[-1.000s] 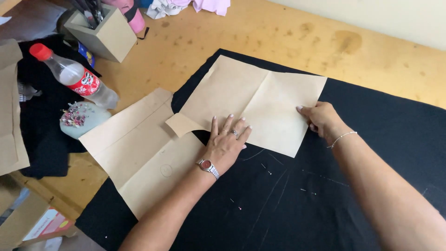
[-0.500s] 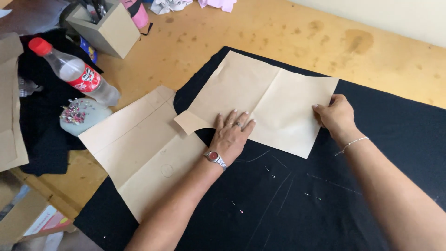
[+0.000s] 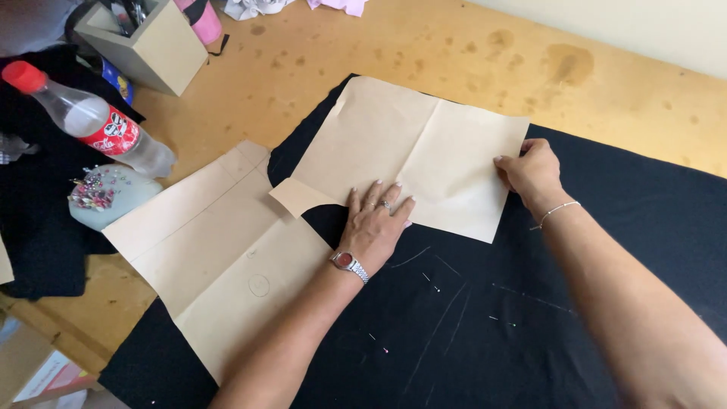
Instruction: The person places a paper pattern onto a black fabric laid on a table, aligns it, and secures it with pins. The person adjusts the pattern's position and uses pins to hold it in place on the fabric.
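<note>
A creased tan paper pattern piece (image 3: pixel 413 148) lies on black fabric (image 3: pixel 530 326) spread over a wooden table (image 3: pixel 318 60). My left hand (image 3: pixel 377 223), with a wristwatch and a ring, presses flat on the pattern's near edge, fingers spread. My right hand (image 3: pixel 531 173), with a thin bracelet, pinches the pattern's right edge. A second, larger tan pattern piece (image 3: pixel 219 254) lies to the left, partly on the fabric. Chalk lines and a few pins (image 3: pixel 435 286) mark the fabric near my forearms.
At the left are a clear plastic bottle with a red cap (image 3: pixel 87 121), a pale pincushion full of pins (image 3: pixel 102 193), a square beige holder with tools (image 3: pixel 148 42), a pink cup (image 3: pixel 203 17) and more black cloth (image 3: pixel 34 227).
The upper pattern piece has slid to the right across the fabric with both hands on it. My right hand has shifted along its right edge.
</note>
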